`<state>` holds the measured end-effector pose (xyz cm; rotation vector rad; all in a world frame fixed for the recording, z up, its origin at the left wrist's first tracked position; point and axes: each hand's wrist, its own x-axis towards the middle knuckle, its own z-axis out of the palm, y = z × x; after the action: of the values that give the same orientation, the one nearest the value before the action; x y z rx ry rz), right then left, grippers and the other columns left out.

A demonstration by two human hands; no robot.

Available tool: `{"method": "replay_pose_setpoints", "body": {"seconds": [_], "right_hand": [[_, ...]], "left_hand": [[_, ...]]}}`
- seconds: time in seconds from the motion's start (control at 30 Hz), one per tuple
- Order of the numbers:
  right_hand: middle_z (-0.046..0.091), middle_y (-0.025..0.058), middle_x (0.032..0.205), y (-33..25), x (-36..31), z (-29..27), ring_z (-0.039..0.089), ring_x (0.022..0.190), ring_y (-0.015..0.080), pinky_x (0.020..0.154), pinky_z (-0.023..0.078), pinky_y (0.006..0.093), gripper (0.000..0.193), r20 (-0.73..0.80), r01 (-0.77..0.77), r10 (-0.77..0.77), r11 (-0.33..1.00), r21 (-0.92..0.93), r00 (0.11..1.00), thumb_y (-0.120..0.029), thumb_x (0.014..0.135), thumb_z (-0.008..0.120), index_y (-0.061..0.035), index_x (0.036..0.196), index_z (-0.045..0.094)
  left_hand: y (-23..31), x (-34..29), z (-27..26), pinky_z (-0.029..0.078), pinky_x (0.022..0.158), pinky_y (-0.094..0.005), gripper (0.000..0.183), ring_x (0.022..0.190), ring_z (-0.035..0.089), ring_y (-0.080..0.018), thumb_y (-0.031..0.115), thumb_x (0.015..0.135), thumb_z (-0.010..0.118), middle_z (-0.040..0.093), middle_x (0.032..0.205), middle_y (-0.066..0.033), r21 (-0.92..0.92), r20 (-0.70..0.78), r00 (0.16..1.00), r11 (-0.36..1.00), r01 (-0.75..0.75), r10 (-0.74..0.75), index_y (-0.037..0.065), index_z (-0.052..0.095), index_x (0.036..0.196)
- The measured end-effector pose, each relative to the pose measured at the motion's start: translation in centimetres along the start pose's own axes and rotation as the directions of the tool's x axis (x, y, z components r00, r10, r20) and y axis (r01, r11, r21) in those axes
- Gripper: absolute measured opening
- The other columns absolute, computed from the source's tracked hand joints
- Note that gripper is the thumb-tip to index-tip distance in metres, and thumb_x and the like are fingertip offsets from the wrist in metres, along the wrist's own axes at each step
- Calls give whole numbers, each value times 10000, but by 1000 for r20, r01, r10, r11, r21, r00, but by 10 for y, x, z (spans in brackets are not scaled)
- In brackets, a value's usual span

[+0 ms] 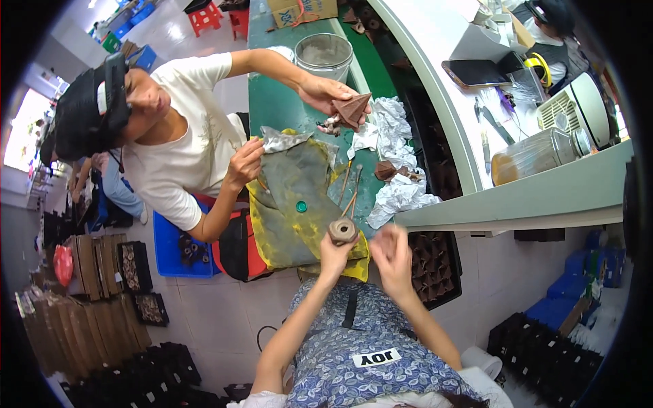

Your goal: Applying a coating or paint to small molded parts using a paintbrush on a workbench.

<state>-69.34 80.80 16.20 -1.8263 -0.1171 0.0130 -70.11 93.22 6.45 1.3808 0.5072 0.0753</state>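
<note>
My left hand (333, 258) is closed round a grey-brown round piece (343, 231) with a dark hole in its top, held above the table's near edge. Just right of it, my right hand (394, 262) is raised with its fingers drawn together. It is slightly blurred, and what its fingertips hold, if anything, is too small to name. Beneath and beyond my hands spreads a yellow cloth (286, 234) with grey stains, and a small green cap (301, 207) lies on it. Thin brushes (351, 194) lie just beyond the round piece.
Across the cloth, a co-worker's hand (323, 92) holds a brown pyramid-shaped piece (352, 112). Crumpled white paper (401, 197) and a brown piece (386, 170) lie at right. A metal bucket (324, 58) stands farther back. The shelf edge (517, 198) juts in at right, above a tray of brown pieces (432, 268).
</note>
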Motion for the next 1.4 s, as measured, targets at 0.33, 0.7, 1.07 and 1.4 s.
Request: {"method": "replay_pose_setpoints", "body": {"seconds": [0.33,0.7,1.07,1.4], "right_hand": [[359,215,1253,-39,221,71,475,1097,306,737,491,385,1046,-140,-40,49,997,72,989,-456,652,770,43,1336,155],[564,105,821,-46,160,51,600,640,178,597,524,288,221,273,-345,227,762,549,935,-183,881,549,21,959,519],[586,145,690,-89,26,29,501,422,183,322,367,247,340,719,-803,390,100,588,575,-355,946,401,-43,1009,520],[510,64,446,-108,-5,26,469,339,92,316,350,204,309,321,-714,642,664,221,696,-239,866,581,15,690,595]], "left_hand": [[8,-71,-29,457,842,-262,398,929,575,-117,49,738,734,607,1015,-46,-98,-60,992,989,107,-114,-20,544,1081],[35,-48,-67,459,833,-266,403,915,576,-125,59,736,741,606,1011,-52,-174,16,989,973,150,-150,-18,542,1077],[143,23,-86,477,873,-460,196,1092,537,-293,130,884,564,513,1201,-188,-568,568,816,667,483,-107,39,527,1053],[118,8,-45,529,755,-337,262,896,621,-202,205,905,544,611,1035,-153,-466,719,627,460,756,-302,7,535,1077]]}}
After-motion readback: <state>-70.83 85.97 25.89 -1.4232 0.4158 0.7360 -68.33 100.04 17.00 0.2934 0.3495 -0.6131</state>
